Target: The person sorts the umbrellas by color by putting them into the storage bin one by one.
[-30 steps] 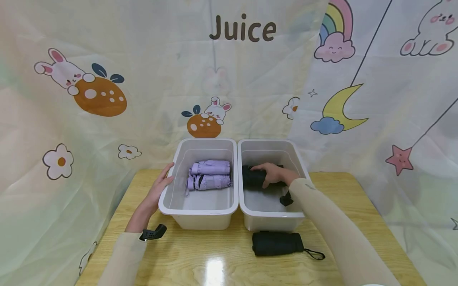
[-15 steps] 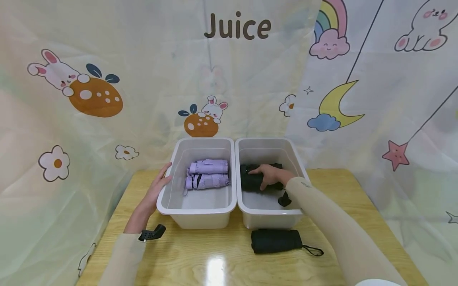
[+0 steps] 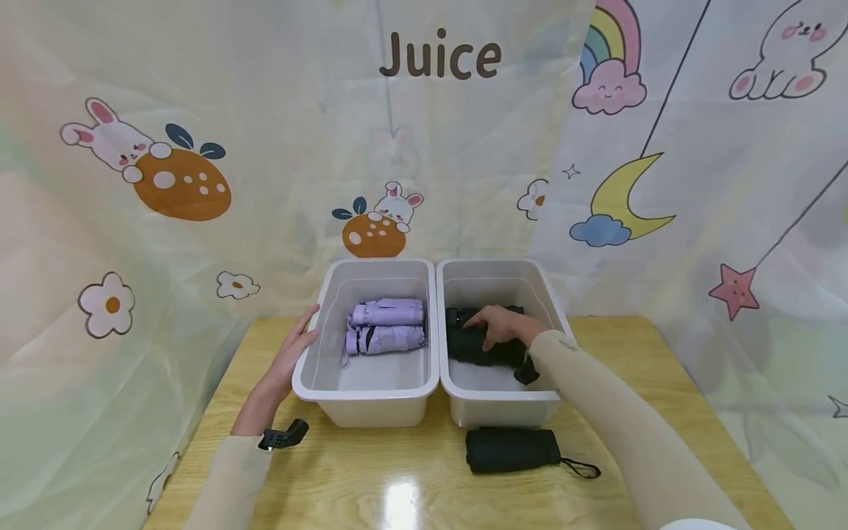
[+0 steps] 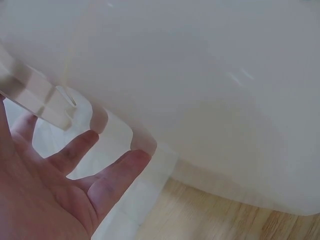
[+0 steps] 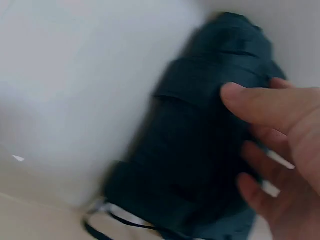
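My left hand (image 3: 289, 359) touches the outer left side of the left bin (image 3: 366, 393), its fingers extended along the wall in the left wrist view. Two folded lilac umbrellas (image 3: 391, 338) lie side by side in that bin. Inside the right bin (image 3: 503, 396), my right hand (image 3: 506, 325) is over black folded umbrellas. In the right wrist view the thumb touches the nearer black umbrella (image 5: 185, 135), and the fingers hang loosely spread along its other side. Another black umbrella (image 3: 454, 316) lies behind it, partly hidden by the hand.
A third black folded umbrella (image 3: 511, 450) with a wrist loop lies on the wooden table (image 3: 331, 478) before the right bin. The bins stand rim to rim. A printed cloth (image 3: 285, 184) hangs behind the table.
In the right bin the nearer black umbrella has shifted slightly toward the front, exposing more of the one behind. My right hand has barely moved, and the left stays on its bin.
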The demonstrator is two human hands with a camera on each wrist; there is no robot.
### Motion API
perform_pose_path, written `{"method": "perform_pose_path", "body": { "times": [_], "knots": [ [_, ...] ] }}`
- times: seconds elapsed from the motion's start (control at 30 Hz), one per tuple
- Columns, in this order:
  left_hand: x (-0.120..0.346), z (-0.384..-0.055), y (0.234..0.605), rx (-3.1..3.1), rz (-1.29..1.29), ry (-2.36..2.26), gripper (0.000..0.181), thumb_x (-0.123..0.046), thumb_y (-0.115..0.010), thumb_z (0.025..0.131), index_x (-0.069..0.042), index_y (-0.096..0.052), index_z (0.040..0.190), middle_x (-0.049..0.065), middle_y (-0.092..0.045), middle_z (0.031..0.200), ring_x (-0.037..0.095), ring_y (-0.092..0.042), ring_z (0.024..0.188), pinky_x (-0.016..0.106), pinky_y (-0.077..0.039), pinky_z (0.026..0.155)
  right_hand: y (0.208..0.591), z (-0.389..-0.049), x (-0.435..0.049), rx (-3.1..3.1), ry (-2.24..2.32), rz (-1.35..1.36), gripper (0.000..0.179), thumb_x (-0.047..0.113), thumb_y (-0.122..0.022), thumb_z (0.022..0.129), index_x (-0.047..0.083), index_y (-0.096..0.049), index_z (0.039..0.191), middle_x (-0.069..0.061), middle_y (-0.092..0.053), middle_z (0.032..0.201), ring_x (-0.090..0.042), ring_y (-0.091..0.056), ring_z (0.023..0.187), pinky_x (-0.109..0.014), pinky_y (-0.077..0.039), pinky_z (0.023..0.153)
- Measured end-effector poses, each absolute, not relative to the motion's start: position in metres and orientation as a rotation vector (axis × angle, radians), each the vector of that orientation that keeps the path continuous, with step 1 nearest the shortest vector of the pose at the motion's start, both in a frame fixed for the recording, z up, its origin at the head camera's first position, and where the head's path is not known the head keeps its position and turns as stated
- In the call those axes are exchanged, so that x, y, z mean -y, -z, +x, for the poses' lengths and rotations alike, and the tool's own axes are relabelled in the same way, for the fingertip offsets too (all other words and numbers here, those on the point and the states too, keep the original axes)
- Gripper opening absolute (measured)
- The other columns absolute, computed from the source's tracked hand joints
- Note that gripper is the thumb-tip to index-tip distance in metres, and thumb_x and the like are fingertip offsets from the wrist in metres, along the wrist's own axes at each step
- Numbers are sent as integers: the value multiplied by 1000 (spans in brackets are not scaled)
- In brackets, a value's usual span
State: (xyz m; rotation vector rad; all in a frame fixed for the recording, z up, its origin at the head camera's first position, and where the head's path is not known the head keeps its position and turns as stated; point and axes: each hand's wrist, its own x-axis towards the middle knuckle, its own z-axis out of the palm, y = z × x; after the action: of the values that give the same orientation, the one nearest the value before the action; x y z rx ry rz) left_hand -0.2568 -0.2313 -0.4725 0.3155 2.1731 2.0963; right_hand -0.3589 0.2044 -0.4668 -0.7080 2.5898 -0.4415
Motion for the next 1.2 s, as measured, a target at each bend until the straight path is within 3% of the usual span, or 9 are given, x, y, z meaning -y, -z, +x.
{"method": "perform_pose_path", "body": {
  "times": [0.23, 0.37, 0.5, 0.7, 0.83, 1.07, 1.2],
  "knots": [
    [231, -256, 472, -2163, 330, -2096, 56, -31, -37, 107, -23, -13, 157, 17, -19, 157, 48, -28, 133, 36, -48, 88, 434, -351, -209, -2614, 496, -795, 60, 10, -80, 80, 4, -57, 135, -17, -63, 114, -31, -58, 104, -37, -51, 79],
    [232, -256, 470, -2175, 336, -2088, 57, -30, -36, 107, -22, -11, 157, 18, -19, 157, 48, -29, 132, 43, -46, 92, 402, -335, -212, -2609, 649, -845, 56, 9, -76, 83, 1, -55, 134, -21, -61, 120, -35, -59, 106, -41, -51, 83],
    [234, -257, 468, -2197, 330, -2100, 56, -31, -37, 106, -23, -13, 157, 19, -21, 156, 48, -32, 131, 51, -44, 95, 368, -313, -215, -2632, 742, -902, 50, 12, -74, 87, 5, -57, 133, -16, -63, 120, -33, -61, 106, -42, -51, 87],
    [233, -258, 470, -2172, 330, -2096, 57, -29, -37, 107, -22, -12, 157, 19, -19, 157, 47, -31, 132, 54, -41, 97, 335, -271, -221, -2702, 601, -1124, 47, 16, -74, 87, 7, -60, 131, -7, -63, 117, -25, -60, 102, -41, -49, 87],
    [234, -258, 469, -2191, 328, -2100, 56, -28, -36, 107, -23, -13, 157, 20, -21, 156, 49, -32, 131, 55, -41, 96, 317, -239, -222, -2781, 450, -1231, 43, 20, -75, 87, 14, -63, 127, 1, -63, 116, -15, -57, 97, -35, -49, 80],
    [233, -258, 471, -2177, 338, -2099, 57, -29, -36, 107, -22, -12, 157, 20, -21, 156, 49, -31, 131, 56, -40, 97, 308, -176, -224, -2799, 283, -1328, 41, 31, -73, 88, 23, -64, 127, 10, -59, 115, -3, -55, 82, -26, -50, 71],
    [232, -257, 472, -2186, 329, -2096, 57, -30, -36, 107, -22, -12, 157, 20, -20, 156, 49, -31, 131, 56, -40, 97, 314, -153, -223, -2760, 249, -1401, 39, 30, -73, 89, 22, -64, 126, 10, -59, 111, -5, -55, 87, -27, -51, 75]
  ]
}}
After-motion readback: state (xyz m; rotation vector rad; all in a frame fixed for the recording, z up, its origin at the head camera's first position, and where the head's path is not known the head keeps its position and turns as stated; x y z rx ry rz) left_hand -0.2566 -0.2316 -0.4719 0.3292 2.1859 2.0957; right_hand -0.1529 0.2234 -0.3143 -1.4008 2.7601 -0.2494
